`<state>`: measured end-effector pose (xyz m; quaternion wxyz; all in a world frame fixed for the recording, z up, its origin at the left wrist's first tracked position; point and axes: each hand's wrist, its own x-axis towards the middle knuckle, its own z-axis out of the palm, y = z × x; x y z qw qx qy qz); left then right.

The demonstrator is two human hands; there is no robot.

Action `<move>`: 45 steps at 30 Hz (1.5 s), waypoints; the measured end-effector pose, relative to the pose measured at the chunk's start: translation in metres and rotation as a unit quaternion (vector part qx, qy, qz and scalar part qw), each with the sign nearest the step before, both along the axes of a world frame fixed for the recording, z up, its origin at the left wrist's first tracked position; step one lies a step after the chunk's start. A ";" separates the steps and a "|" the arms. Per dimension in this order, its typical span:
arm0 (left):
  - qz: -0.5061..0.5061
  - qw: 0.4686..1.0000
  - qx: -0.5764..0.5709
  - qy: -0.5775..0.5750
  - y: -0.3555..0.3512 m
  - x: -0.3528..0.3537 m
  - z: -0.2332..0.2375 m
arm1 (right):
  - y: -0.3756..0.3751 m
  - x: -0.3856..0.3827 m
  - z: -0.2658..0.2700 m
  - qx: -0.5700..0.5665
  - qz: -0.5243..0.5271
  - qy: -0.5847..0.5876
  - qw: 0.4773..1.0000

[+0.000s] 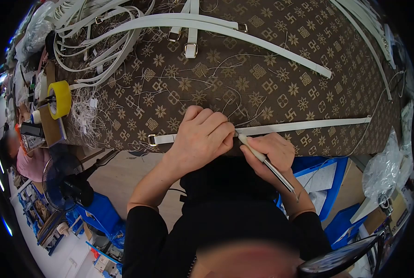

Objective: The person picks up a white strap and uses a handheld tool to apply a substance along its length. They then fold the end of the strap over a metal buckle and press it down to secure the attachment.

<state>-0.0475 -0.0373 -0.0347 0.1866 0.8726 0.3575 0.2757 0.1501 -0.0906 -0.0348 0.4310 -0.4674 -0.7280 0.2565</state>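
Head view: white strap (304, 126) flat along near edge of patterned surface (262, 78), pinched under curled left hand (202, 135). Right hand (274, 155), grip closed on slim tool (258, 153), tip at strap. Heap of straps (100, 41) far left, so probably mid-batch.

Fan (61, 183) and blue crates (102, 215) stand on pale floor (119, 178).

Over the whole bench, a brown patterned cloth (309, 92). At the far left corner, piled white straps (95, 41), tangled together. Near the left edge, a yellow tape roll (59, 98) standing on its side, with loose white threads (84, 116) just beside. Below the left edge, a black fan (61, 178). Below the near right corner, blue crates (332, 185) and a clear plastic bag (385, 169).
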 end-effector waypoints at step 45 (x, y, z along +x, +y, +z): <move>0.065 0.990 -0.096 0.076 0.013 -0.033 0.035 | -0.005 0.003 0.006 -0.162 -0.114 0.170 0.965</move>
